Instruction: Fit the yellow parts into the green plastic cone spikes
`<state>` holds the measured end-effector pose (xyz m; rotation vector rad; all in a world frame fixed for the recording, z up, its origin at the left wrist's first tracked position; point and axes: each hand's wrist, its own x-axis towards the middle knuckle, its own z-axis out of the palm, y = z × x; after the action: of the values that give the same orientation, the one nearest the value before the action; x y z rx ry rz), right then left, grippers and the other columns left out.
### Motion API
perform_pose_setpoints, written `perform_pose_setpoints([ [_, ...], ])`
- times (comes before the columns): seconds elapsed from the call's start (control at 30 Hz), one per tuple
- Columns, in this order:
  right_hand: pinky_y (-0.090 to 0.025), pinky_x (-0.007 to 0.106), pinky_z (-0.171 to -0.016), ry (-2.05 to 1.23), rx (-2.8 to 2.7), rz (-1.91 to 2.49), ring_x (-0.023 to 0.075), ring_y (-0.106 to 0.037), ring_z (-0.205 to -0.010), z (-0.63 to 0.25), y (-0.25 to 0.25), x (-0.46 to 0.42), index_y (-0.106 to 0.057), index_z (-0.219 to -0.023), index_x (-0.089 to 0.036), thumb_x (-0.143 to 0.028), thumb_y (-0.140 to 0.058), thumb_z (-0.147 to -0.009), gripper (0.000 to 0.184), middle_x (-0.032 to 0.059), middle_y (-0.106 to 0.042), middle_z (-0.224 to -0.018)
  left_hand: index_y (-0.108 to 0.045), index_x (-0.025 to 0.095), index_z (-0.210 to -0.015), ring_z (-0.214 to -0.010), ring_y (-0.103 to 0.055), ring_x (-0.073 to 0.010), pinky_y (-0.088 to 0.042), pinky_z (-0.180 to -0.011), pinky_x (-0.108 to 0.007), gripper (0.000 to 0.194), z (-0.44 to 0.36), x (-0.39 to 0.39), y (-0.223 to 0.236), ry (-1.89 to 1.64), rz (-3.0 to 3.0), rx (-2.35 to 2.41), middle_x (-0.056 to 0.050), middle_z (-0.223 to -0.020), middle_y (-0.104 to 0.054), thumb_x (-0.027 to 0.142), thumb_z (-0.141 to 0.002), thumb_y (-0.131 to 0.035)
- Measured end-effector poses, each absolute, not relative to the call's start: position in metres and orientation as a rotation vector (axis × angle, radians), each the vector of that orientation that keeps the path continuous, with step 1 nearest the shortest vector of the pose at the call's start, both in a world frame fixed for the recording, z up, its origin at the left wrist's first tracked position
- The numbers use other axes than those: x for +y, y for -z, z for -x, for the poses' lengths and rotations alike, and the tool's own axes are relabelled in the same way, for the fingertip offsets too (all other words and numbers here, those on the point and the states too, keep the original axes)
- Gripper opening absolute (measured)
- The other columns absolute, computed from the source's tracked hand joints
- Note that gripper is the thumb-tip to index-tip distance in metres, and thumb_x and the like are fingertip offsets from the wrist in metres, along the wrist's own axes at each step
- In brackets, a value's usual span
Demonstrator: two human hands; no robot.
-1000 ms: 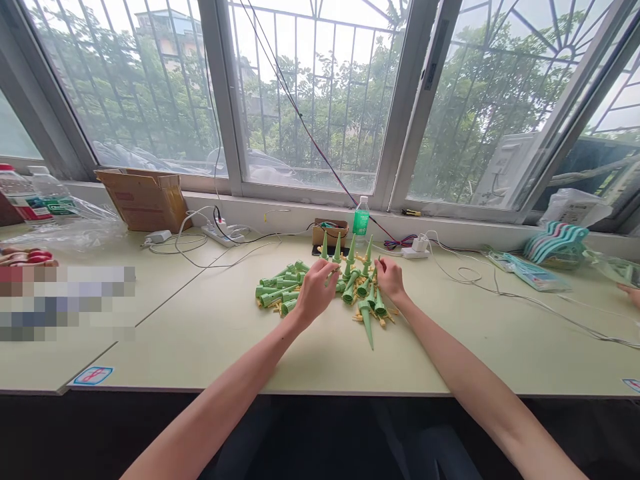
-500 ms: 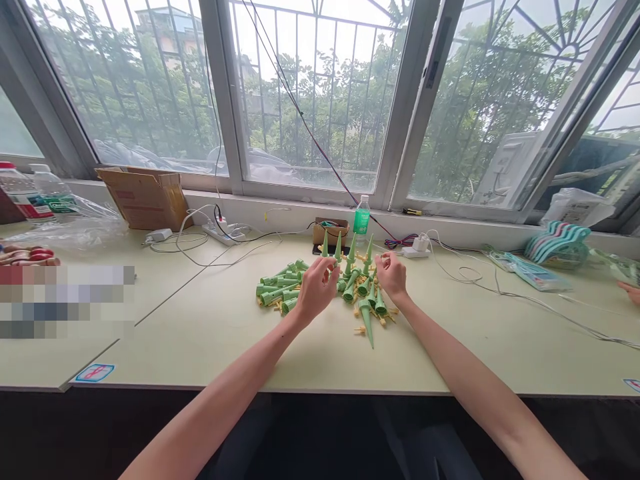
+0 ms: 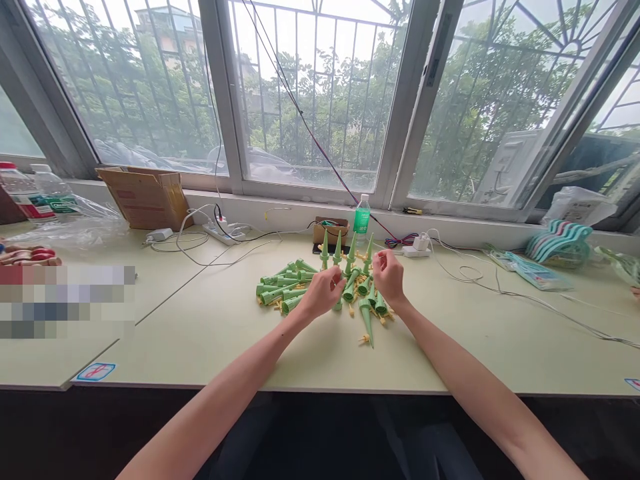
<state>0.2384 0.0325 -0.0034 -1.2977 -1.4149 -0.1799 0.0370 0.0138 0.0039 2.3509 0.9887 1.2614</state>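
My left hand (image 3: 324, 292) is closed over the middle of a pile of green plastic spikes, fingertips pinched together. A bit of green shows just below its fingers, but I cannot make out what they hold. To the right of the pile, my right hand (image 3: 391, 275) is raised with its fingers curled into a pinch; anything in them is hidden. Behind and between the hands, several pointed green spikes (image 3: 352, 250) stand upright. Hollow green spikes (image 3: 274, 294) lie heaped at the left. One green spike (image 3: 367, 321) points toward me, with a small yellow plastic piece (image 3: 365, 340) by its tip.
Behind the pile stand a small cardboard box (image 3: 331, 230) and a green-labelled bottle (image 3: 361, 217). White cables and a power strip (image 3: 225, 233) run along the back. A large carton (image 3: 145, 198) is at left, teal hangers (image 3: 560, 243) at right. Another person's hand shows at the right edge.
My left hand has moved down and slightly right, uncovering more of the standing spikes. My right hand has curled in more. The yellow piece near the spike's tip has shifted toward me.
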Motion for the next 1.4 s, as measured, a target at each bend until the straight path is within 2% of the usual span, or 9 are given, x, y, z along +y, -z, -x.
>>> perform_pose_setpoints([
  [0.2, -0.035, 0.026, -0.059, 0.028, -1.638, 1.283, 0.0125, -0.043, -0.054, -0.227, -0.006, 0.019, -0.049, -0.069, -0.019, -0.036, -0.042, -0.091, 0.028, -0.0009, -0.051, -0.058, -0.04, 0.019, -0.068, -0.052, -0.041, -0.0094, -0.032, -0.052, -0.023, 0.021, -0.037, 0.015, 0.0, -1.179, -2.423, 1.031, 0.004, -0.059, -0.049, 0.026, -0.085, -0.051],
  [0.37, -0.026, 0.023, -0.049, -0.527, -2.189, 1.096, 0.0084, -0.033, -0.051, -0.217, -0.022, -0.003, -0.043, -0.055, -0.018, -0.04, -0.054, -0.084, 0.039, -0.0043, -0.039, -0.052, -0.036, 0.02, -0.064, -0.051, -0.035, -0.0093, -0.027, -0.048, -0.023, 0.022, -0.036, 0.014, -0.001, -1.201, -2.406, 1.072, 0.004, -0.056, -0.042, 0.021, -0.08, -0.052],
  [0.5, -0.022, 0.021, -0.045, -0.905, -2.349, 1.033, 0.0064, -0.031, -0.049, -0.222, -0.031, -0.009, -0.054, -0.059, -0.016, -0.043, -0.063, -0.078, 0.034, -0.0059, -0.038, -0.052, -0.038, 0.02, -0.064, -0.049, -0.033, -0.0092, -0.026, -0.047, -0.023, 0.022, -0.036, 0.015, -0.001, -1.237, -2.388, 1.116, 0.005, -0.053, -0.04, 0.023, -0.081, -0.051],
  [0.6, -0.024, 0.02, -0.043, -1.1, -2.488, 1.013, 0.0064, -0.036, -0.048, -0.229, -0.037, -0.01, -0.063, -0.068, -0.015, -0.042, -0.074, -0.068, 0.03, -0.007, -0.043, -0.05, -0.038, 0.02, -0.064, -0.05, -0.036, -0.0097, -0.028, -0.048, -0.024, 0.022, -0.037, 0.016, -0.001, -1.268, -2.392, 1.139, 0.004, -0.055, -0.044, 0.023, -0.081, -0.051],
  [0.73, -0.026, 0.018, -0.038, -1.3, -2.505, 1.071, 0.0053, -0.036, -0.041, -0.233, -0.044, -0.015, -0.066, -0.078, -0.016, -0.042, -0.077, -0.065, 0.032, -0.0088, -0.045, -0.048, -0.037, 0.02, -0.064, -0.05, -0.038, -0.0099, -0.029, -0.049, -0.024, 0.023, -0.037, 0.016, 0.0, -1.267, -2.394, 1.15, 0.003, -0.056, -0.046, 0.023, -0.081, -0.052],
  [0.83, -0.031, 0.018, -0.037, -1.435, -2.635, 1.114, 0.0049, -0.04, -0.035, -0.231, -0.047, -0.019, -0.068, -0.085, -0.016, -0.041, -0.079, -0.063, 0.035, -0.0079, -0.053, -0.05, -0.038, 0.02, -0.064, -0.049, -0.036, -0.0095, -0.029, -0.048, -0.024, 0.023, -0.037, 0.016, 0.0, -1.272, -2.39, 1.138, 0.004, -0.055, -0.045, 0.023, -0.081, -0.052],
  [1.07, -0.031, 0.018, -0.036, -1.396, -2.739, 1.209, 0.0048, -0.042, -0.033, -0.225, -0.042, -0.019, -0.068, -0.074, -0.015, -0.04, -0.077, -0.064, 0.028, -0.0066, -0.055, -0.048, -0.038, 0.02, -0.064, -0.049, -0.038, -0.0098, -0.03, -0.049, -0.024, 0.022, -0.036, 0.015, -0.001, -1.257, -2.397, 1.138, 0.004, -0.056, -0.045, 0.022, -0.081, -0.053],
  [1.2, -0.031, 0.019, -0.037, -1.324, -2.64, 1.168, 0.0058, -0.043, -0.036, -0.224, -0.039, -0.018, -0.067, -0.075, -0.015, -0.036, -0.071, -0.07, 0.023, -0.0056, -0.055, -0.049, -0.036, 0.02, -0.064, -0.05, -0.038, -0.0103, -0.03, -0.049, -0.024, 0.025, -0.037, 0.015, -0.002, -1.24, -2.395, 1.163, 0.003, -0.056, -0.046, 0.024, -0.082, -0.052],
  [1.4, -0.033, 0.02, -0.045, -0.821, -2.264, 1.145, 0.008, -0.044, -0.046, -0.219, -0.028, -0.009, -0.066, -0.073, -0.015, -0.034, -0.063, -0.077, 0.019, -0.0049, -0.051, -0.05, -0.036, 0.02, -0.064, -0.051, -0.039, -0.011, -0.029, -0.05, -0.025, 0.025, -0.037, 0.014, -0.005, -1.305, -2.345, 1.203, 0.003, -0.057, -0.045, 0.026, -0.083, -0.051],
])
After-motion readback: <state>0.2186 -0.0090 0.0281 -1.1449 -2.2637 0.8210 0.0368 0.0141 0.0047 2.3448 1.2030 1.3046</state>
